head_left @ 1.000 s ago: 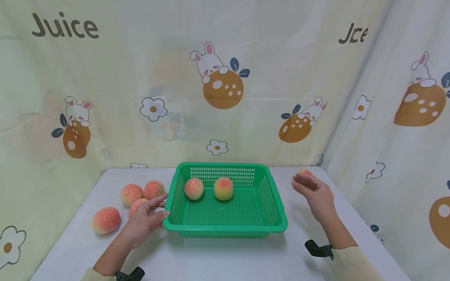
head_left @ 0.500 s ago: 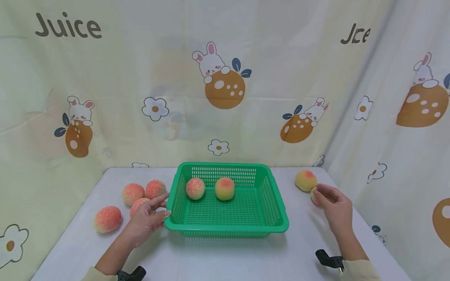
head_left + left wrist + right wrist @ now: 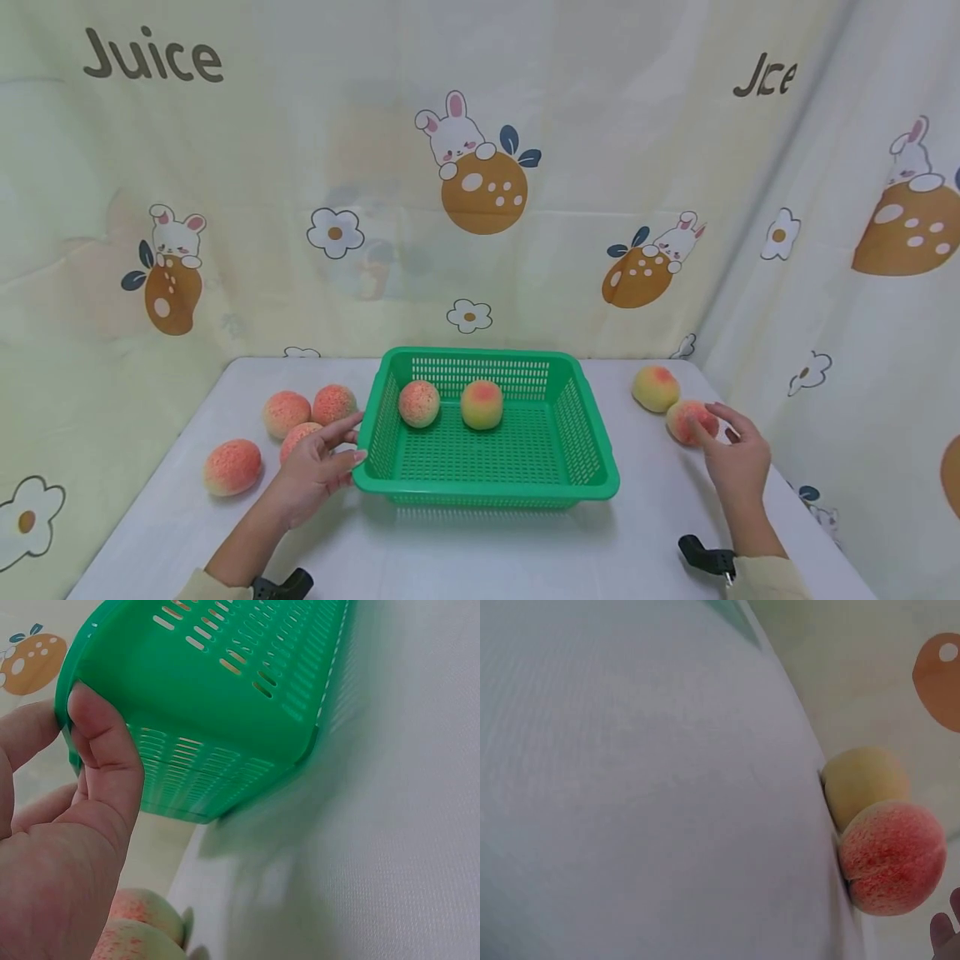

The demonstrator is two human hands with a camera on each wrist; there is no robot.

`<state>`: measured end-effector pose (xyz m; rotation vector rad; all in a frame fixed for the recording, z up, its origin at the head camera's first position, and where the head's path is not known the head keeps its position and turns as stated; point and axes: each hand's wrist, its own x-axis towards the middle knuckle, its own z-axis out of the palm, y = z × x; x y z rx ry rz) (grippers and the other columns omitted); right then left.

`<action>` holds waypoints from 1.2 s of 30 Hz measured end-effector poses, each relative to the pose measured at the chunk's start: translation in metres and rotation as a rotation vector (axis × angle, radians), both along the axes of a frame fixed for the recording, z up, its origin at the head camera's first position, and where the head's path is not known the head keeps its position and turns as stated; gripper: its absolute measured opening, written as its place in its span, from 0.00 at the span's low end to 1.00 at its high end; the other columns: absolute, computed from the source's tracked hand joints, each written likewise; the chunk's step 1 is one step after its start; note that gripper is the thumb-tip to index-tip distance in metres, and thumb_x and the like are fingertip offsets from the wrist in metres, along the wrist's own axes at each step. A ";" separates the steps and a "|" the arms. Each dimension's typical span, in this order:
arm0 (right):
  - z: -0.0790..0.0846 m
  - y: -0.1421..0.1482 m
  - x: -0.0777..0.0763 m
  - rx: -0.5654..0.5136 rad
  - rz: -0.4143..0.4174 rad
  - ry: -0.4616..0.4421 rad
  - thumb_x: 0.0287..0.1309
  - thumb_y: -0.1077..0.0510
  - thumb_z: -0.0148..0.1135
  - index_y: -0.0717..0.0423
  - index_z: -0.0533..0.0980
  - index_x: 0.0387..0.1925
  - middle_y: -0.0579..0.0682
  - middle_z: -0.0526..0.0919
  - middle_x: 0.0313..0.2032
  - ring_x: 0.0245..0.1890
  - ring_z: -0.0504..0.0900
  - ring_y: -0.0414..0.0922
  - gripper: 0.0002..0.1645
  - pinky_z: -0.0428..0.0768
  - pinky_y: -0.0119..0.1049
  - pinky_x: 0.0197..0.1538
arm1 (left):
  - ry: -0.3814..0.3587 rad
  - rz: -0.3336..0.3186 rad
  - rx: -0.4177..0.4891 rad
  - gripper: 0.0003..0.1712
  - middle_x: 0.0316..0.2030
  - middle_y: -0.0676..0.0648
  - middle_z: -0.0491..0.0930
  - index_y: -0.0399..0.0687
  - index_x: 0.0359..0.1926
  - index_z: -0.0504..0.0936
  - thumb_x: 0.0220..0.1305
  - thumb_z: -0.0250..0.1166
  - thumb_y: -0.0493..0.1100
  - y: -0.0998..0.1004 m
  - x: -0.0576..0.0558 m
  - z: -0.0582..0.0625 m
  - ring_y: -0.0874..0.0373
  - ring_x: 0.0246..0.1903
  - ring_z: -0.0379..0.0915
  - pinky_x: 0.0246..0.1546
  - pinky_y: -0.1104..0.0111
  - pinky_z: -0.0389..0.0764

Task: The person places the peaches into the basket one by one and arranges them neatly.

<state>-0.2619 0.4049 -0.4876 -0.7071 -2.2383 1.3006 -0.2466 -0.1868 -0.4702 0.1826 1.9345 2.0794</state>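
Red peach (image 3: pixel 681 422) lies just ahead-left of the nearer right hand (image 3: pixel 738 462), fingers parted, gripping nothing; left hand (image 3: pixel 309 477) pinches green basket (image 3: pixel 487 490) rim.

1. The basket (image 3: pixel 480 458) stands in the middle of the table (image 3: pixel 480 554).
2. In its back part, two peaches (image 3: pixel 482 406) lie side by side.
3. Left of it lie four peaches (image 3: pixel 286 414).
4. To its right lie another two peaches (image 3: pixel 656 388), one before the other.
5. The curtain (image 3: pixel 360 150) is behind.

I see pale curtains (image 3: pixel 300 142), printed rabbits (image 3: pixel 455 137), brown fruit (image 3: pixel 484 196), flowers (image 3: pixel 335 233), "Juice" lettering (image 3: pixel 147 60); white table (image 3: pixel 487 567) in front, soft light.
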 end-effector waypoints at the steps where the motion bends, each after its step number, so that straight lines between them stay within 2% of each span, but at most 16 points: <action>1: -0.002 0.001 -0.001 0.001 0.008 -0.016 0.66 0.38 0.65 0.51 0.70 0.72 0.55 0.65 0.76 0.78 0.59 0.56 0.39 0.65 0.56 0.76 | 0.000 0.000 0.000 0.43 0.56 0.44 0.69 0.49 0.80 0.58 0.69 0.68 0.39 0.000 0.000 0.000 0.60 0.44 0.81 0.44 0.70 0.87; 5: -0.009 0.006 -0.004 -0.012 0.049 -0.086 0.65 0.37 0.65 0.50 0.59 0.79 0.60 0.55 0.79 0.79 0.54 0.62 0.49 0.63 0.61 0.75 | -0.006 0.003 0.005 0.43 0.55 0.45 0.69 0.49 0.80 0.58 0.69 0.67 0.38 0.000 0.000 0.000 0.61 0.43 0.81 0.43 0.70 0.86; 9: -0.015 0.008 -0.007 -0.051 0.066 -0.106 0.61 0.35 0.68 0.47 0.53 0.81 0.59 0.54 0.80 0.78 0.55 0.61 0.56 0.63 0.61 0.76 | -0.006 0.003 0.008 0.43 0.55 0.45 0.69 0.48 0.80 0.58 0.69 0.67 0.38 0.001 0.000 0.001 0.61 0.43 0.81 0.43 0.70 0.87; 22: -0.024 0.015 -0.020 -0.207 0.015 -0.128 0.59 0.33 0.69 0.39 0.49 0.82 0.53 0.53 0.81 0.79 0.54 0.57 0.59 0.63 0.56 0.77 | 0.000 -0.004 0.004 0.44 0.55 0.45 0.69 0.50 0.80 0.58 0.68 0.68 0.39 0.000 0.000 0.000 0.60 0.43 0.81 0.43 0.70 0.86; 36: -0.026 0.020 -0.027 -0.181 0.019 -0.136 0.60 0.36 0.70 0.43 0.50 0.82 0.57 0.55 0.80 0.79 0.54 0.59 0.58 0.62 0.57 0.77 | -0.004 -0.004 0.016 0.44 0.54 0.46 0.69 0.48 0.80 0.57 0.68 0.68 0.38 0.000 0.000 -0.001 0.62 0.42 0.80 0.43 0.70 0.86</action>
